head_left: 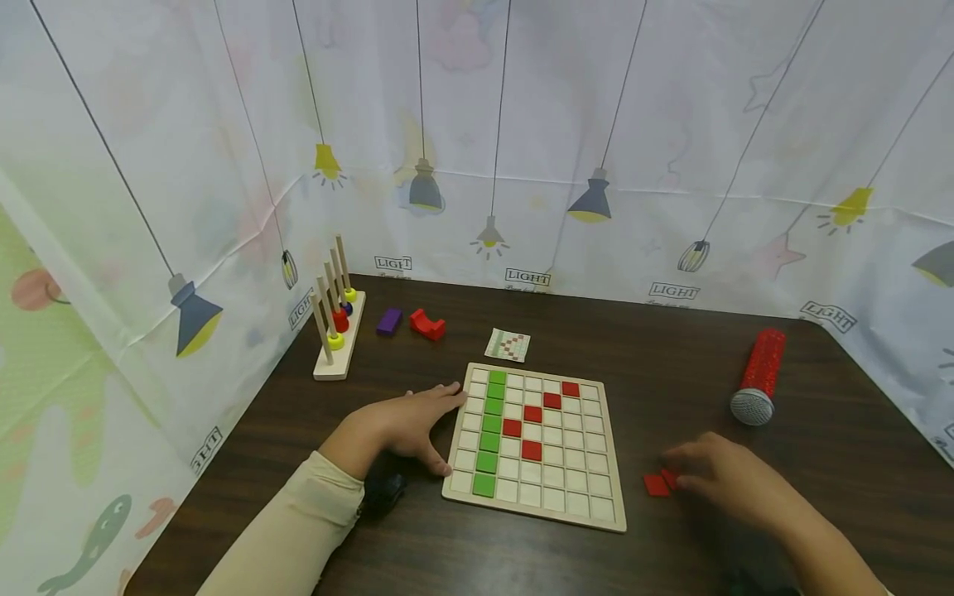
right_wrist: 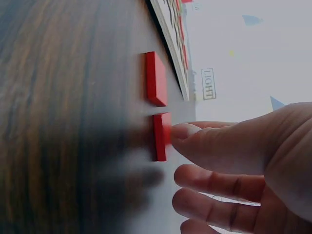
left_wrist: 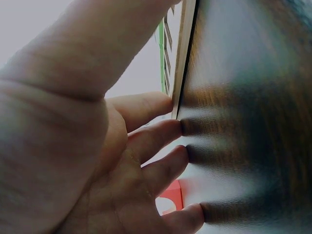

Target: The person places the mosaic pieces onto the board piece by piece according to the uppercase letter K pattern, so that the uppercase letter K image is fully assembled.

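A wooden grid board lies flat, with white squares, a column of green tiles and several red tiles set in it. My left hand rests along its left edge, fingers spread, thumb near the lower left corner and a fingertip at the upper part. To the right of the board, two loose red square tiles lie close together: a left one and a right one. My right hand is over the right tile, thumb and forefinger tips at it; the forefinger is mostly hidden behind the thumb in the right wrist view.
A small pattern card lies behind the board. Further left are a red curved block, a purple block and a peg stand with coloured beads. A red glittery microphone lies at the right. A printed curtain borders the table.
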The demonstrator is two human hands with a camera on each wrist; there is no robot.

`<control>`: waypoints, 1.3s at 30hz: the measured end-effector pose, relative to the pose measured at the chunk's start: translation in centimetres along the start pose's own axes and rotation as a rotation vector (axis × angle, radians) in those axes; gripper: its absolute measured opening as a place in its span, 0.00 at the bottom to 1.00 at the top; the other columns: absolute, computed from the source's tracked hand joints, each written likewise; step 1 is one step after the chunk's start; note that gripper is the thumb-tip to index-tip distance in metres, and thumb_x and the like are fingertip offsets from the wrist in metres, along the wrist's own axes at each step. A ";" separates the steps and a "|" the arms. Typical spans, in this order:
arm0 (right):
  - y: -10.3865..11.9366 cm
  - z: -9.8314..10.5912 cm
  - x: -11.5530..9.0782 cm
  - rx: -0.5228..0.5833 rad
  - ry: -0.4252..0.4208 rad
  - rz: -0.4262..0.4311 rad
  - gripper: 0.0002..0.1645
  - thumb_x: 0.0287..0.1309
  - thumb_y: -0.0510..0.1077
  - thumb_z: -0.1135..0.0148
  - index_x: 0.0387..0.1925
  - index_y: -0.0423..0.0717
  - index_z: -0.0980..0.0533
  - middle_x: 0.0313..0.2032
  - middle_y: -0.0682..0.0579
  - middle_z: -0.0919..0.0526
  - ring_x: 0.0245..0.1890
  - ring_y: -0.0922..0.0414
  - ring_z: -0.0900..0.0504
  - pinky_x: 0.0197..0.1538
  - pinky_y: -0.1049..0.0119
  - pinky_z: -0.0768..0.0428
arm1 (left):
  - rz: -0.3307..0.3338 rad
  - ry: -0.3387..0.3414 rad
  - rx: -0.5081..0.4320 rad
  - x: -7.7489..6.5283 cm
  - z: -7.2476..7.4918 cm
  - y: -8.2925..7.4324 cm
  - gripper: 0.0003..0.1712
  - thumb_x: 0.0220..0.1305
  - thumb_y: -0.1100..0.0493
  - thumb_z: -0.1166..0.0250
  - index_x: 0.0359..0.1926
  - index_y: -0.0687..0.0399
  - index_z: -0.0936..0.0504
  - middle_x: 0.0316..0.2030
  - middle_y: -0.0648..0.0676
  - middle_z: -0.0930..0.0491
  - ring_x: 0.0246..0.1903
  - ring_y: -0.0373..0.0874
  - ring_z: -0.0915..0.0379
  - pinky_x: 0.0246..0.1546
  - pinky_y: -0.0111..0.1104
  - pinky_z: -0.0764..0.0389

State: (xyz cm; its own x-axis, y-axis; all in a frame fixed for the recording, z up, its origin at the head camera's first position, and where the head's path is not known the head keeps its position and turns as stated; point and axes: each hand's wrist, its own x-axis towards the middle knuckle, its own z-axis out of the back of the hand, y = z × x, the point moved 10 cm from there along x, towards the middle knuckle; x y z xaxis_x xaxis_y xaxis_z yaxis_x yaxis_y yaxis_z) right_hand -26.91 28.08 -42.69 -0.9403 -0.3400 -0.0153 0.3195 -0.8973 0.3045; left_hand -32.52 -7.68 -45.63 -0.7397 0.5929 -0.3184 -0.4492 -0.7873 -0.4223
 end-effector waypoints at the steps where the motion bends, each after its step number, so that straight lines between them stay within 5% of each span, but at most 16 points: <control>1: 0.0 -0.1 0.0 -0.004 0.002 0.007 0.17 0.55 0.41 0.24 0.47 0.44 0.14 0.41 0.53 0.19 0.43 0.47 0.18 0.46 0.45 0.20 | -0.001 0.000 -0.002 0.0 0.0 0.0 0.64 0.51 0.41 0.19 0.81 0.49 0.47 0.80 0.54 0.55 0.78 0.50 0.59 0.73 0.58 0.54; 16: -0.7 -0.4 0.1 0.051 0.013 -0.056 0.15 0.52 0.38 0.23 0.38 0.52 0.21 0.36 0.57 0.19 0.37 0.55 0.19 0.38 0.53 0.20 | -0.002 0.006 -0.004 -0.1 0.1 -0.1 0.64 0.52 0.42 0.20 0.82 0.48 0.48 0.80 0.53 0.56 0.78 0.49 0.60 0.73 0.58 0.54; 21: -1.0 -0.2 0.2 0.040 -0.028 -0.086 0.17 0.54 0.38 0.24 0.39 0.50 0.26 0.32 0.57 0.20 0.29 0.57 0.24 0.30 0.58 0.26 | -0.003 0.007 0.001 0.0 0.0 0.0 0.64 0.52 0.41 0.20 0.82 0.48 0.48 0.80 0.53 0.55 0.78 0.49 0.60 0.73 0.57 0.54; 28: -1.1 0.3 0.7 0.054 -0.078 -0.103 0.14 0.56 0.40 0.25 0.40 0.51 0.22 0.35 0.56 0.16 0.32 0.57 0.19 0.33 0.56 0.21 | 0.000 0.006 -0.003 0.0 -0.1 0.0 0.65 0.52 0.41 0.19 0.82 0.47 0.48 0.80 0.52 0.55 0.78 0.48 0.60 0.73 0.57 0.54; 39: 3.5 0.0 2.6 0.129 -0.130 -0.013 0.10 0.59 0.40 0.27 0.39 0.56 0.19 0.34 0.61 0.16 0.32 0.61 0.20 0.35 0.58 0.22 | 0.006 0.004 0.001 0.2 -0.1 0.2 0.65 0.51 0.41 0.19 0.82 0.46 0.48 0.80 0.51 0.55 0.78 0.48 0.60 0.73 0.56 0.54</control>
State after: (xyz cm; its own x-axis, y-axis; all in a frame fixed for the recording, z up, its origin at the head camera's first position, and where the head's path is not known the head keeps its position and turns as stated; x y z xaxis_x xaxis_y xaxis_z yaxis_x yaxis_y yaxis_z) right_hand -28.23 24.07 -41.70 -0.9542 -0.2818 0.1008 0.2974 -0.8548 0.4253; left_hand -32.66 -7.71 -45.83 -0.7403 0.5891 -0.3239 -0.4454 -0.7907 -0.4201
